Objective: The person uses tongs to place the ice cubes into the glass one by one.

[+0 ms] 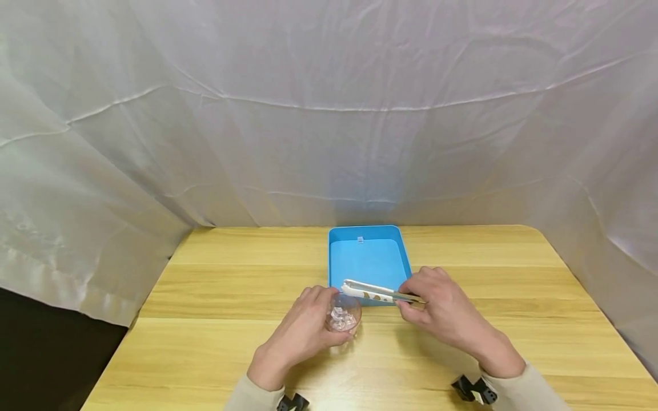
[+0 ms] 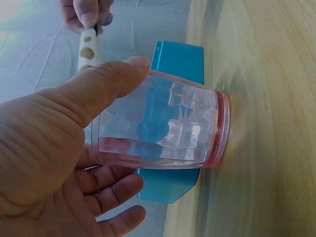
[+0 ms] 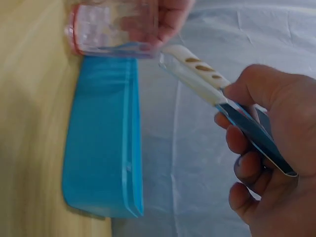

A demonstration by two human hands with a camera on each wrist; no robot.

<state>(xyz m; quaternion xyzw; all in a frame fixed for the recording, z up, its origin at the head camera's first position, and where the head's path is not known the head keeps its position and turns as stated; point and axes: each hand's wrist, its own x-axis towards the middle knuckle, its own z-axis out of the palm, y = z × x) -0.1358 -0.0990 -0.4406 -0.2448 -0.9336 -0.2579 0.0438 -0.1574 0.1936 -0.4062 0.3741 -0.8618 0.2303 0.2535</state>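
My left hand (image 1: 303, 325) grips a clear, pink-tinted cup (image 2: 158, 123), thumb on one side and fingers on the other. The cup appears upright on the table. Several clear cubes (image 2: 185, 133), like plastic ice, are heaped at its bottom. My right hand (image 1: 442, 308) holds a pair of tongs (image 3: 197, 74) with white, brown-spotted ends and metal handles. The tong tips are above the cup's rim on the far side; whether a cube is between them I cannot tell. Behind the cup is a blue tray (image 1: 329, 257), with one clear cube (image 1: 360, 240) near its back wall.
The wooden table (image 1: 231, 285) stretches to both sides of the tray. A pale curtain (image 1: 308, 154) hangs along the table's back and sides. Small black devices (image 1: 473, 390) are at both wrists.
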